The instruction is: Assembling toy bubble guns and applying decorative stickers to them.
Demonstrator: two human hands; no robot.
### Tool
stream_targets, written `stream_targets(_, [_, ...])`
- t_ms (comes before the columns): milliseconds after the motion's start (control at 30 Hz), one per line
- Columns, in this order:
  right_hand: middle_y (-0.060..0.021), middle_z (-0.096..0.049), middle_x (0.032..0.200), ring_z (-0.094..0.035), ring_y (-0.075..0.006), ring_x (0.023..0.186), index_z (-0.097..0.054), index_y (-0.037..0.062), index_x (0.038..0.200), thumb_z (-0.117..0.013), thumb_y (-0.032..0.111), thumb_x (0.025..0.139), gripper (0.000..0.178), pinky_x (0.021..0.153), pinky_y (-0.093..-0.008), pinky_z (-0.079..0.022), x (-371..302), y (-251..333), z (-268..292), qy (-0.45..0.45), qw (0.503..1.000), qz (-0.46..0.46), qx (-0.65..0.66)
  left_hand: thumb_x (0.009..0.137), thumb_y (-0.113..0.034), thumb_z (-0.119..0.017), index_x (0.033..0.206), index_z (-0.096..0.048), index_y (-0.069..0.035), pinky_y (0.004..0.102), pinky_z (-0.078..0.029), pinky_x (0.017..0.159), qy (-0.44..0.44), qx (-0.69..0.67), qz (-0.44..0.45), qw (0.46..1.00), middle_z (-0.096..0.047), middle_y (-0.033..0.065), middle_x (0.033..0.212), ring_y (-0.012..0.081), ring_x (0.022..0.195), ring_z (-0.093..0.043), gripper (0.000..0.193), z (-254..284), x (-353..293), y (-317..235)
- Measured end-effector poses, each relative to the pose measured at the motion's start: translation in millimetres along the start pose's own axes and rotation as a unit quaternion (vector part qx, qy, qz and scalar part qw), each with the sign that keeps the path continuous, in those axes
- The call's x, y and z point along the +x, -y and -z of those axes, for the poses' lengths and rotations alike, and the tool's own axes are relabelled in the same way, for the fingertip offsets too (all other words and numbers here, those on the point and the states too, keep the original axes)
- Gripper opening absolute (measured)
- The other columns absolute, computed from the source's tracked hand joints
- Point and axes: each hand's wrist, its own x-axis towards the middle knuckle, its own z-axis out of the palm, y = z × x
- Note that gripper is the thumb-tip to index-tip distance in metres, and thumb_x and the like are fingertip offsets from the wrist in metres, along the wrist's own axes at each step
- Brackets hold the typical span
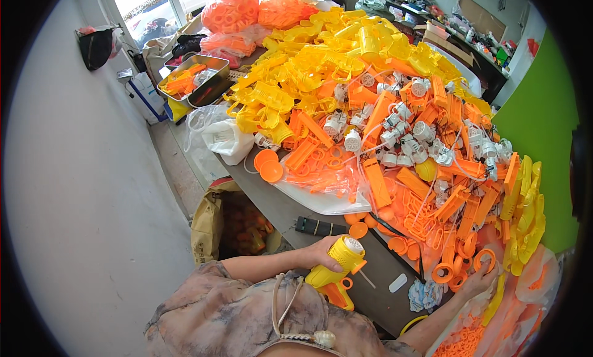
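Observation:
My left hand is closed around a yellow and orange toy gun close to my body. A round white piece with small holes sits in the gun's upturned end, and a thin pale tube sticks out at its side. Over at the right, my right hand grips an orange ring at the edge of the parts heap. Other orange rings lie just left of that hand. Beneath it is a clear bag of small orange pieces.
A large heap of yellow shells covers the far table, with orange parts and white wired motor units nearer. A black cylinder lies beyond my left hand. An open sack stands left of the grey table. A crumpled cloth lies near my right forearm.

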Motion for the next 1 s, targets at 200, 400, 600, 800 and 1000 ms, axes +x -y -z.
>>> stream_targets(200, [-0.0050,-0.061,0.093,-0.051,-0.0096,0.055,-0.052,0.0067,0.117,-0.046,0.026,0.097,0.028,0.042,-0.0223,-0.040,0.6,-2.4,0.1,0.004,1.000,0.000,0.009,0.062,-0.028,-0.081,0.120,-0.046,-0.004,0.0299,-0.044,0.088,0.000,0.000,0.001,1.000,-0.056,0.0059,0.109,0.0151,0.099,-0.054,0.072,-0.9,-1.5,-1.9])
stream_targets(400, [-0.0045,-0.061,0.093,-0.050,-0.0096,0.054,-0.053,0.0069,0.116,-0.047,0.027,0.097,0.028,0.043,-0.0222,-0.041,-2.3,3.5,-1.5,-0.006,1.000,0.003,0.012,0.063,-0.028,-0.080,0.120,-0.047,-0.004,0.0297,-0.044,0.088,-0.001,0.000,0.001,1.000,-0.056,0.0060,0.108,0.0150,0.099,-0.054,0.071,-0.6,-1.9,0.2])
stream_targets(600, [-0.0041,-0.061,0.093,-0.050,-0.0092,0.053,-0.053,0.0064,0.115,-0.047,0.028,0.097,0.029,0.043,-0.0218,-0.041,-1.1,-0.7,-1.0,-0.007,1.000,0.008,0.012,0.063,-0.029,-0.080,0.120,-0.047,-0.003,0.0294,-0.044,0.087,0.002,0.000,-0.003,1.000,-0.057,0.0058,0.108,0.0146,0.098,-0.055,0.071,-0.3,-1.1,1.1])
stream_targets(800, [-0.0038,-0.061,0.092,-0.051,-0.0089,0.055,-0.053,0.0065,0.115,-0.048,0.027,0.096,0.028,0.043,-0.0212,-0.041,0.5,-2.5,-0.6,-0.005,1.000,0.007,0.008,0.062,-0.030,-0.080,0.118,-0.050,-0.002,0.0294,-0.044,0.087,0.003,0.004,0.008,1.000,-0.058,0.0061,0.107,0.0145,0.097,-0.055,0.070,0.2,-2.0,0.3])
stream_targets(1000, [-0.0039,-0.061,0.092,-0.051,-0.0088,0.054,-0.053,0.0068,0.115,-0.048,0.026,0.097,0.027,0.043,-0.0213,-0.041,-3.7,5.6,-1.9,-0.011,1.000,0.006,0.009,0.062,-0.031,-0.080,0.119,-0.049,-0.002,0.0296,-0.044,0.086,0.001,0.012,0.012,1.000,-0.058,0.0064,0.107,0.0148,0.097,-0.055,0.071,0.7,-1.8,-0.3])
